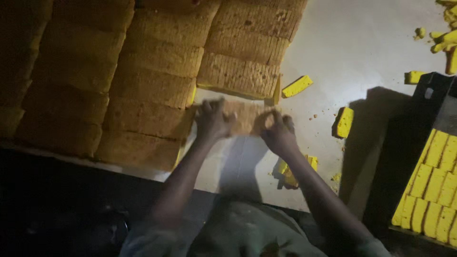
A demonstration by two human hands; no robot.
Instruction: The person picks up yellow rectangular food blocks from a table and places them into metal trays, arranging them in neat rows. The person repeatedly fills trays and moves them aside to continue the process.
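Both hands gripped one flat, sliced slab of golden-brown cake on the pale desk: the left hand closed over its left end, the right hand closed over its right end, fingers curled on the crumbly top crust. The slab lay near the desk's front edge, just below a larger block whose top was scored by fine parallel cuts. To the left, more porous, brown-crusted blocks lay packed edge to edge in rows, running off into shadow. Loose rectangular yellow pieces sat around the hands: one just right of the scored block, one standing to the right of the right hand, and a few under the right wrist. Crumbs speckled the smooth desk. At far right a dark tray held neat rows of yellow slices, and ragged yellow offcuts lay heaped in the top corner.
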